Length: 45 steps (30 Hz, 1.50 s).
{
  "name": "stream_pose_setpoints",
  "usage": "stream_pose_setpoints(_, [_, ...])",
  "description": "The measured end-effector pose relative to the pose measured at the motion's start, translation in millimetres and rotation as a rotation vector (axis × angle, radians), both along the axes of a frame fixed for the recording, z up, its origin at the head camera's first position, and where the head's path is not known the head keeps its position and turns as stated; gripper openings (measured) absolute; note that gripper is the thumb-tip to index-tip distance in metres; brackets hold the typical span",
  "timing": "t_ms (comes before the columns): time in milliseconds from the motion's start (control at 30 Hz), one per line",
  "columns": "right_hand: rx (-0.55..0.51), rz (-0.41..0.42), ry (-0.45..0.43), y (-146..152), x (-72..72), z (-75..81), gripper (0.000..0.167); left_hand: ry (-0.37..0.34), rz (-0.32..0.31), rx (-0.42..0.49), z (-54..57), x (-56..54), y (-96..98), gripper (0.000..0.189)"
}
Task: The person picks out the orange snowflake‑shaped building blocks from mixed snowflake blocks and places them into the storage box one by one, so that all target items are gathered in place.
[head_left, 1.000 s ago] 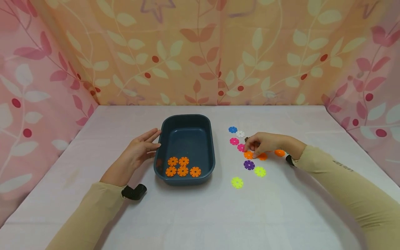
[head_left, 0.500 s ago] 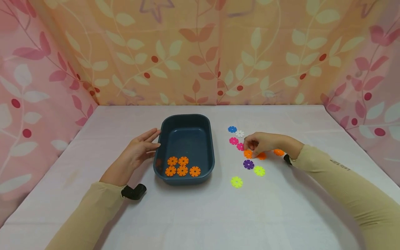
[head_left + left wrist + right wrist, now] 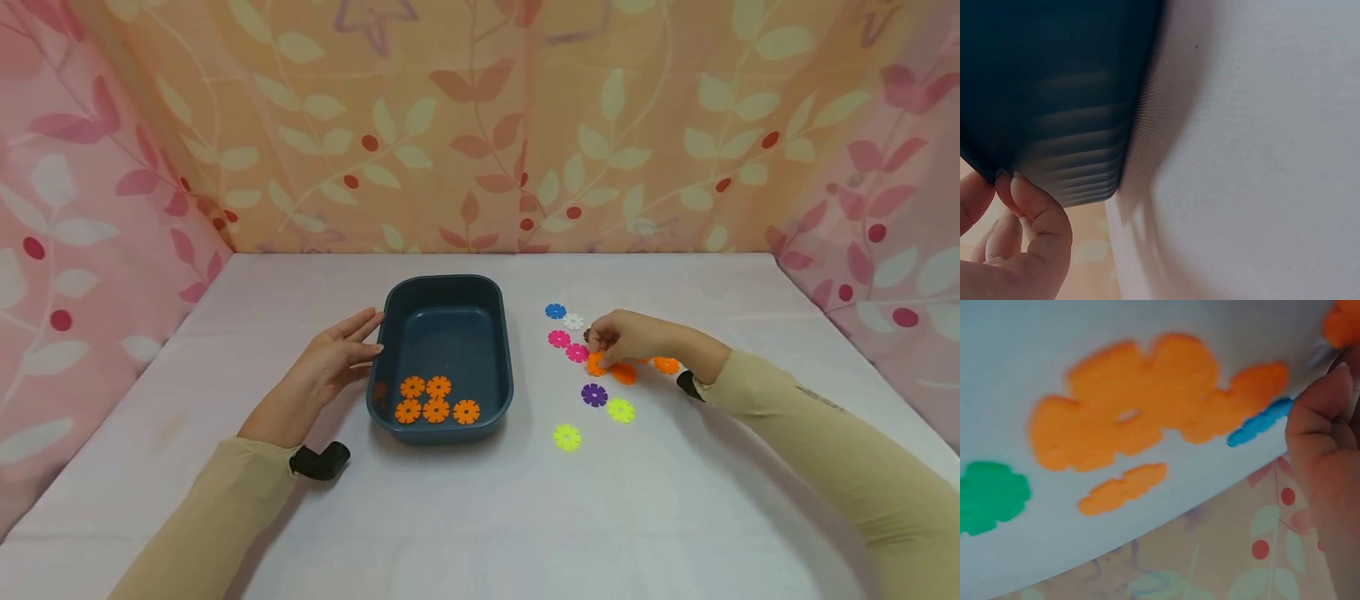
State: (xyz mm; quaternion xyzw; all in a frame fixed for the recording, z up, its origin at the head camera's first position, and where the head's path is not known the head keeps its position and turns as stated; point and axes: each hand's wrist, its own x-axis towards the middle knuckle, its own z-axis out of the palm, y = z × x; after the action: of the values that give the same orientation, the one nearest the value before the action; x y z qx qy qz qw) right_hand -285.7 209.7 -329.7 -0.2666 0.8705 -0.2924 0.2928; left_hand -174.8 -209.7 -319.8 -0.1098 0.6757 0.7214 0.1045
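Note:
My left hand [image 3: 330, 362] is at the left side of a dark blue rectangular tray [image 3: 505, 333]. In the left wrist view, the thumb and a finger pinch the rim of the tray [image 3: 1054, 81]. Several orange notched discs [image 3: 437, 410] lie at the near end inside it. To the right of the tray, my right hand [image 3: 637, 335] pinches an orange notched disc [image 3: 596, 365] between thumb and fingers, tilted up from the cloth. Another orange disc [image 3: 624, 374] lies just under the hand; it looms large and blurred in the right wrist view.
Around the right hand lie blue [image 3: 555, 311], white [image 3: 573, 322], pink [image 3: 558, 339], purple [image 3: 594, 395] and yellow-green [image 3: 567, 437] discs. A green disc [image 3: 991, 497] shows in the right wrist view. Patterned curtains [image 3: 480, 125] enclose the white-covered table [image 3: 480, 517] at the back and sides.
The right hand has lifted slightly, and the orange disc at its fingertips has tipped up from the cloth. The left hand and tray keep their place.

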Motion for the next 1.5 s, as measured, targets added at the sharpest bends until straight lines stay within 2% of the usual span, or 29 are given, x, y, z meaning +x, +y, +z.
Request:
stream_pose_setpoints(167, [-0.038, -0.045, -0.027, -5.7, 0.7, 11.3, 0.008, -0.008, -0.008, -0.016, 1.3, 1.9, -0.7, 0.070])
stream_pose_setpoints(467, [-0.169, -0.017, -0.095, -22.0, 7.2, 33.5, 0.021, -0.002, -0.007, -0.025, 0.9, 1.2, 0.9, 0.070])
stream_pose_setpoints(733, [-0.229, -0.024, -0.165, -48.7, 9.9, 47.8, 0.023, -0.001, 0.005, -0.011, 0.3, 0.0, 0.1, 0.070])
stream_pose_setpoints(933, [-0.334, -0.014, -0.198, -69.6, 7.6, 52.1, 0.024, -0.002, 0.006, -0.006, 0.6, -0.3, 0.9, 0.070])
stream_pose_setpoints(1200, [-0.403, 0.032, -0.223, -93.7, 4.5, 55.3, 0.033, 0.002, 0.010, -0.010, 0.5, -0.1, 1.9, 0.070])
stream_pose_setpoints(1500, [-0.386, 0.117, -0.212, -117.7, -3.1, 50.3, 0.030, 0.001, 0.015, -0.009, 0.9, -0.3, 2.4, 0.070])
